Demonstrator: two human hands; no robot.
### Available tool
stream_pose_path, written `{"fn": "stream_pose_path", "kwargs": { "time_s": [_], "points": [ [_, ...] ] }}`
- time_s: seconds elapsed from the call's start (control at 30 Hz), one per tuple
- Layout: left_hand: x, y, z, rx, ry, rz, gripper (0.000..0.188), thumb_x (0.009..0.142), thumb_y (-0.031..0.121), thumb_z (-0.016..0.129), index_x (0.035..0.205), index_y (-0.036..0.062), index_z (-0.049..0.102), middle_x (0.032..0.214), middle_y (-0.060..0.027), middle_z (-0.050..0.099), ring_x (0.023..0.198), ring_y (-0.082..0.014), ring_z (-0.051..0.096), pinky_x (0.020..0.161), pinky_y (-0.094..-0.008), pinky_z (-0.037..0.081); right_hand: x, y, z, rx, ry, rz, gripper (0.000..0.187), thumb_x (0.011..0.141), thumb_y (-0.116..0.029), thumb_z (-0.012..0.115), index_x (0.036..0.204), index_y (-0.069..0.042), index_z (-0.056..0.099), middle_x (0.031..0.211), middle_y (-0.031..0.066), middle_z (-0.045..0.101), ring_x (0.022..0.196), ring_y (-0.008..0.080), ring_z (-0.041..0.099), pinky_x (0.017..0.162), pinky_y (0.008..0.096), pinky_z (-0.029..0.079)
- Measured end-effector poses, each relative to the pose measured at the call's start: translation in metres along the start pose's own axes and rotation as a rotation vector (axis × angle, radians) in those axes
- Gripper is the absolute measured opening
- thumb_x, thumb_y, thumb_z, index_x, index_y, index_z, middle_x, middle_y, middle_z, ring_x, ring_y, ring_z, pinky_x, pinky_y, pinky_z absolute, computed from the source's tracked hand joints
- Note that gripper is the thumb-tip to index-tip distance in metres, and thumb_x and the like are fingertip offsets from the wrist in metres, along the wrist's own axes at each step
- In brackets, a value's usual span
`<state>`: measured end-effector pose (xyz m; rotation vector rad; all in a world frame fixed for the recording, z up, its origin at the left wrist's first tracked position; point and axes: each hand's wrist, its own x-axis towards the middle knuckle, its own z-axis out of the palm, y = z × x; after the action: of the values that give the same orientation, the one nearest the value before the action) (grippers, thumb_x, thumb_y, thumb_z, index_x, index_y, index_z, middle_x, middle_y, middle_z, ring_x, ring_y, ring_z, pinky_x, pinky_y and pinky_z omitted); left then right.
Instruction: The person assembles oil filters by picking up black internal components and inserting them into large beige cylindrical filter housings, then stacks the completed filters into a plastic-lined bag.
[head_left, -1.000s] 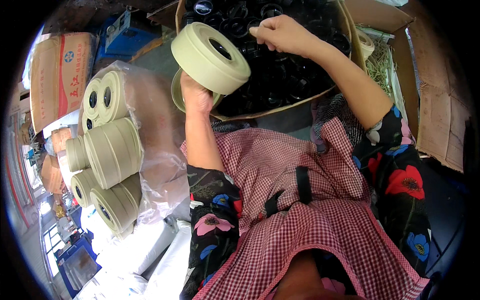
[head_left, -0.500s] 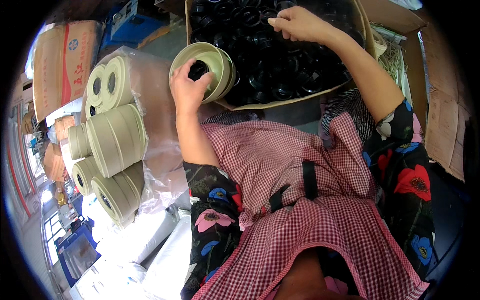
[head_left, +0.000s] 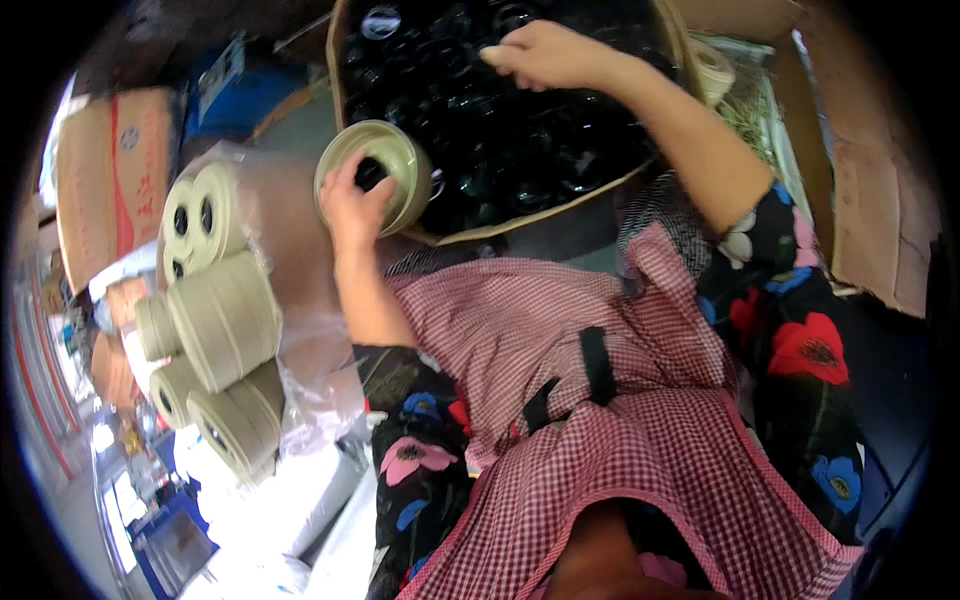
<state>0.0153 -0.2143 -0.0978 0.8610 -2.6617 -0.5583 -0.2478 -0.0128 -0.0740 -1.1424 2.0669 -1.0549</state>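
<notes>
My left hand (head_left: 352,205) reaches over the near rim of a round, beige plastic part (head_left: 409,170), shaped like a deep cup. Its thumb and fingers close around the black centre (head_left: 370,174), which looks like a ring or a hole. Whether another beige part sits beneath cannot be seen. Over a cardboard box (head_left: 530,222) heaped with glossy black ring-shaped parts (head_left: 535,140) hangs my right hand (head_left: 545,58), its fingers curled and drawn together. Anything between those fingertips is too small or hidden to make out.
Several stacked beige rolls or spools (head_left: 222,310) stand at my left beside a clear plastic bag (head_left: 300,260). Behind them are a printed carton (head_left: 115,180) and a blue machine (head_left: 240,95). A large cardboard box (head_left: 885,190) rises on the right.
The whole view has shifted, so the box and both hands sit differently in the picture. My right hand stays above the black parts; my left still grips the beige part.
</notes>
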Motion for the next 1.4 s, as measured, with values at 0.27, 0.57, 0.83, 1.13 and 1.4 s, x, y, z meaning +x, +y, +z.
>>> {"fn": "stream_pose_path", "kwargs": {
  "time_s": [0.27,0.57,0.83,1.13,1.4],
  "points": [
    [0.000,0.056,0.004,0.027,0.318,0.178,0.032,0.070,0.013,0.070,0.100,0.0052,0.062,0.102,-0.0133,0.060,0.097,-0.0317,0.054,0.086,-0.0398,0.042,-0.005,0.004,-0.049,0.080,0.486,-0.040,0.036,0.086,-0.034,0.051,0.089,-0.001,0.063,0.077,0.0102,0.064,0.071,0.0210,0.062,0.066,0.0325,0.048],
    [-0.027,0.110,0.067,0.199,-0.195,0.198,0.047,0.070,0.002,0.058,0.114,-0.0086,0.045,0.126,-0.0291,0.041,0.118,-0.0431,0.039,0.100,-0.0440,0.034,-0.065,0.229,-0.139,-0.447,0.809,0.311,0.040,0.083,-0.039,0.053,0.108,-0.009,0.061,0.105,0.0133,0.062,0.097,0.0370,0.056,0.085,0.0409,0.045],
    [-0.007,0.131,0.071,0.317,-0.222,0.199,0.037,0.063,0.003,0.067,0.096,-0.0046,0.052,0.103,-0.0212,0.053,0.105,-0.0391,0.046,0.091,-0.0429,0.039,-0.076,0.315,-0.120,-0.910,0.363,0.708,0.062,0.077,-0.040,0.059,0.127,-0.007,0.043,0.130,0.0134,0.046,0.124,0.0296,0.038,0.099,0.0452,0.035],
    [0.007,0.128,0.070,0.426,-0.234,0.113,0.017,0.066,0.007,0.069,0.077,0.0016,0.058,0.083,-0.0152,0.058,0.095,-0.0351,0.048,0.084,-0.0419,0.040,-0.074,0.321,-0.121,-0.984,-0.032,0.785,0.055,0.072,-0.035,0.062,0.117,-0.006,0.052,0.120,0.0141,0.052,0.114,0.0305,0.047,0.094,0.0388,0.041],
    [0.011,0.153,0.042,0.014,-0.324,-0.255,0.016,0.071,0.009,0.068,0.075,-0.0013,0.057,0.075,-0.0125,0.058,0.076,-0.0263,0.055,0.073,-0.0355,0.045,-0.141,0.275,-0.131,-0.680,0.614,0.746,0.065,0.067,-0.054,0.063,0.103,0.000,0.062,0.104,0.0202,0.060,0.101,0.0342,0.056,0.089,0.0408,0.043]
  ]
}}
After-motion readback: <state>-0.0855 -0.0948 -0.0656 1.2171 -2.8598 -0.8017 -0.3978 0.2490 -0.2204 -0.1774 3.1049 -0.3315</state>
